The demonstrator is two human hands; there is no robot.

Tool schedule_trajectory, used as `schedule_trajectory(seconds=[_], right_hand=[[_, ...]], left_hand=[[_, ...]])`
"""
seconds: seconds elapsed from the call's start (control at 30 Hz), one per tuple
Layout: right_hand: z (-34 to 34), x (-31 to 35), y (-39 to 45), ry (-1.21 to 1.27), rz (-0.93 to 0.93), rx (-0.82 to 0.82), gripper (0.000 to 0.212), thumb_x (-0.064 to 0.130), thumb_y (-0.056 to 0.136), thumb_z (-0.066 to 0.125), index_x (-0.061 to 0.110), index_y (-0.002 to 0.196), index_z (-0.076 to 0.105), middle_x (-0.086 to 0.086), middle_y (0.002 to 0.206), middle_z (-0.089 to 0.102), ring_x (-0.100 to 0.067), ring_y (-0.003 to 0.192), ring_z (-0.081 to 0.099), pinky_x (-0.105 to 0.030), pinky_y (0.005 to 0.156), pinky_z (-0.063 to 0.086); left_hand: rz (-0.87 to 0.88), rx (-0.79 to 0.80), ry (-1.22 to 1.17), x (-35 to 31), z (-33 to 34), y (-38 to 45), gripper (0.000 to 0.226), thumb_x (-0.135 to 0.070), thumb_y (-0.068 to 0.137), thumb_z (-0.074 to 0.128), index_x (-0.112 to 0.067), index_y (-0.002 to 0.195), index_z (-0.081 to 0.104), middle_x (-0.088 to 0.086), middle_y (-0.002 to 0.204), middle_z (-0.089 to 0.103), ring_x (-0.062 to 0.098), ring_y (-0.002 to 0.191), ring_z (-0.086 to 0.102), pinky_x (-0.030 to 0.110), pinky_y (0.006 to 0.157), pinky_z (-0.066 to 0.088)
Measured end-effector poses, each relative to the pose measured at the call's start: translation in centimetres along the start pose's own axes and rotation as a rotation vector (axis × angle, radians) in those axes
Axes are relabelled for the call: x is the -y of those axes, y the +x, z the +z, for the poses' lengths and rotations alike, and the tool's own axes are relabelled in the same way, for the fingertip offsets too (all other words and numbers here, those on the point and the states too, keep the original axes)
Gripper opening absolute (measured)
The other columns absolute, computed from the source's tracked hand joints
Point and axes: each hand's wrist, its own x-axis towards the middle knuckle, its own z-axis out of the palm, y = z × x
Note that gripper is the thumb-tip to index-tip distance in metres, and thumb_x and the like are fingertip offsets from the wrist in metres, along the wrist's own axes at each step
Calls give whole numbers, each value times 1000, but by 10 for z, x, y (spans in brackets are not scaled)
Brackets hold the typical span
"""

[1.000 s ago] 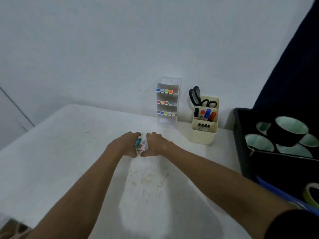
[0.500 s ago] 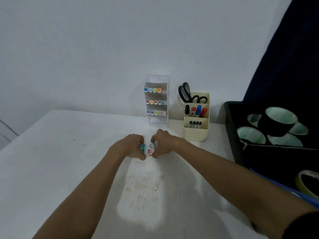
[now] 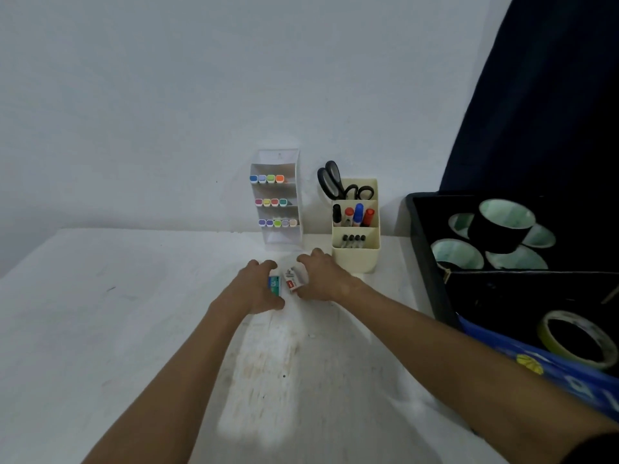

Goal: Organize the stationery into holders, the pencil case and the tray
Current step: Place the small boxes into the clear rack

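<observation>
— What is held by the hands?

— A small green-and-white box (image 3: 274, 285) is gripped by the left hand (image 3: 255, 290), its fingers curled round it. A small white box with red print (image 3: 292, 278) is gripped by the right hand (image 3: 321, 278), the fingers likewise clamped on it. The two boxes are kept just beside each other, low over the white worktop (image 3: 134, 329); whether they touch it cannot be told.

— What is seen behind the hands?

— A clear tiered holder (image 3: 277, 195) is stood against the wall, with coloured marker caps (image 3: 267, 178) shown in three rows. Just to its right a cream holder (image 3: 355, 236) is placed, close to the right hand. Black scissors (image 3: 338, 182) are kept in its back compartment, markers (image 3: 354, 214) in the middle one, and small dark-capped items in the front one.

— And at the right?

— A black tray (image 3: 425, 262) is set at the worktop's edge. Rolls of tape are held in it: several pale ones, a black one (image 3: 499, 232) stacked on them, and a yellowish roll (image 3: 576, 339) nearer. A blue pouch (image 3: 522, 360) is lain against the tray's near side.
</observation>
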Motion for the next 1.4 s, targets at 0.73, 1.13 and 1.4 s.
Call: schedule_trajectory(seconds=[0.73,1.13,1.4], right_hand=[[21,12,4,312,-20,-408,36,22,89,57,8,122,62,-11,109,55,-24,98,57,-34,86,51],[25,13,36,345,25,-506,33,26,99,45,12,126,57,-12,117,51,-26,108,53,-32,93,46],[30,10,51,261,54,-450,34,27,102,38,15,129,53,-15,109,50,-31,99,52,-38,83,50]], left_hand=[[-97,-444,-247,0,15,14,33,-29,85,65,-9,111,58,12,105,61,19,83,55,28,71,46],[11,-492,-266,-5,3,65,37,-34,91,57,-11,119,63,11,111,67,26,98,62,32,87,48],[106,-434,-227,5,8,78,34,-32,91,54,-17,120,64,9,109,67,26,92,58,29,81,46]])
